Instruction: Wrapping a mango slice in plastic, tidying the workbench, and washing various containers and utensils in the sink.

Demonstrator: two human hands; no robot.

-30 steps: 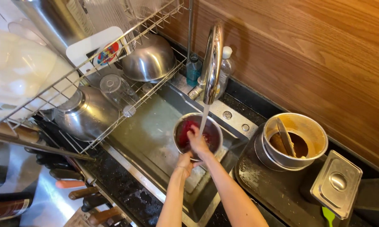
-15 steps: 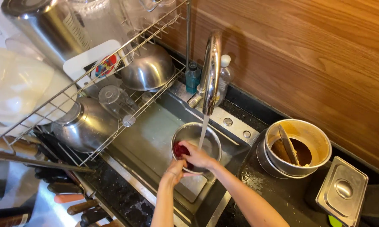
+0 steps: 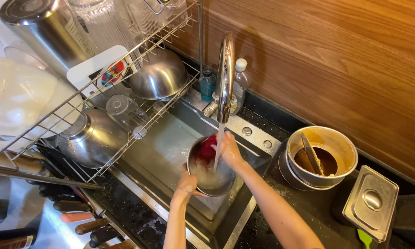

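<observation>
Fingers [image 3: 226, 146] scrub steel bowl [image 3: 216, 182], mouth tilted up toward tap [image 3: 226, 74].

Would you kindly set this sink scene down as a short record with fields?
Setting: steel sink in a dark counter, wood wall behind
Left hand: grips the rim of a steel bowl
Right hand: inside the bowl, pressing a red scrubber
Tap: running, stream falling into the bowl
Rack: upturned steel bowls, glasses
Right of the sink: dirty pot with a utensil in it, lidded steel tin
</observation>
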